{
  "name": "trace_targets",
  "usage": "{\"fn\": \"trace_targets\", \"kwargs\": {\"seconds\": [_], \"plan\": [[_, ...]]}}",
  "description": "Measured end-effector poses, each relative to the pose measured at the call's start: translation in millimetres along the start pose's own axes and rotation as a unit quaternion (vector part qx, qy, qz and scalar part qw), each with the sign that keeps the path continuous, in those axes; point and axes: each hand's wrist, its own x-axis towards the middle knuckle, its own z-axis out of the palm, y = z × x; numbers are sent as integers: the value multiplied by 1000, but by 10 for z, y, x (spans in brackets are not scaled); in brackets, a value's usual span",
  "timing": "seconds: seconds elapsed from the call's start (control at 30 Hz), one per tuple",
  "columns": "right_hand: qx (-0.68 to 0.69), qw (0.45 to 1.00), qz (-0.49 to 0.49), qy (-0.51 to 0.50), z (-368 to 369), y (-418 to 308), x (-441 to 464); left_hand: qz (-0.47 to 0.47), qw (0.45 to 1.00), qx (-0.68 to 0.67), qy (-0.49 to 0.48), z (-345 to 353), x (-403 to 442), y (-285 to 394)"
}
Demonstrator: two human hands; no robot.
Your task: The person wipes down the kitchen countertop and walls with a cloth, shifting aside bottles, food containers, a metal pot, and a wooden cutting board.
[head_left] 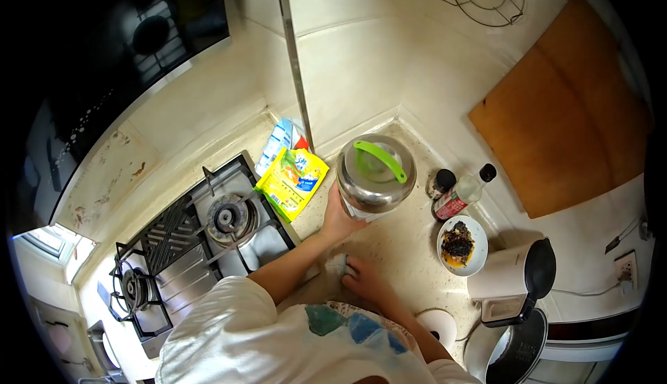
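Observation:
In the corner of the counter is a round, shiny metal pot (pixel 358 193) with a domed lid (pixel 372 172) and a bright green handle (pixel 380 160). My left hand (pixel 340 219) grips the pot's lower near-left side, its fingertips partly hidden by the metal. Something white, perhaps cloth or paper, shows below the pot beside that hand. Closer to my body, my right hand (pixel 363 281) is low over the counter, fingers bent against a small pale cloth (pixel 338 266).
Left lies a gas stove (pixel 233 217), with a yellow packet (pixel 295 182) beside it. Right of the pot stand a sauce bottle (pixel 455 200), a small dark-capped jar (pixel 442 182), a bowl of dark food (pixel 479 252) and a kettle (pixel 504 273). A wooden board (pixel 563 106) leans against the wall.

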Motion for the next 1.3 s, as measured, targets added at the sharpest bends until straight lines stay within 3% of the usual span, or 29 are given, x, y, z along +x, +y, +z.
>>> {"fn": "trace_targets", "kwargs": {"seconds": [0.13,0.17,0.23,0.3,0.37,0.43,0.5,0.57,0.63,0.7,0.8,0.87,0.9,0.93,1.0,1.03,1.17,1.23,1.3], "plan": [[221,975,18,-5,-270,-215,-319,-31,998,-47,-33,-156,-361,376],[223,975,21,-5,-371,-319,-386,-35,996,-59,-49,-182,-440,416],[328,939,96,28,-594,-559,-506,-41,995,-59,-65,-267,-582,431],[376,923,67,44,-803,-622,-621,-6,991,50,-121,-361,-693,464],[423,903,38,62,-967,-606,-690,-20,989,55,-132,-426,-762,583],[450,879,-32,156,-1097,-583,-727,6,979,105,-175,-496,-836,689],[458,849,-16,262,-1183,-622,-725,-9,981,51,-185,-540,-826,830],[498,793,0,351,-1237,-618,-611,-81,972,-6,-223,-586,-826,897],[452,824,-28,341,-1370,-357,-511,-37,967,46,-248,-652,-789,970],[320,869,0,377,-1389,-237,-231,5,957,96,-273,-717,-820,863],[175,914,-39,364,-1393,-78,263,-51,973,59,-216,-780,-943,563],[-3,953,-33,302,-1430,359,591,-114,988,8,-100,-813,-963,511],[-103,961,-24,257,-1400,633,765,-117,988,10,-96,-811,-949,448],[-92,973,-30,211,-1202,1224,1016,-120,989,21,-85,-787,-922,323],[-238,960,-131,70,-999,1320,1352,-166,985,-12,-37,-675,-883,-90],[-384,896,-220,-28,-983,914,1472,-166,986,-14,-29,-648,-828,-126],[-396,889,-228,30,-941,659,1782,-59,995,75,-15,-524,-583,-279],[-483,857,-164,69,-999,615,2008,72,975,212,-8,-427,-482,-355],[-484,860,-145,73,-1107,613,2204,49,971,232,-31,-415,-416,-287]]}}
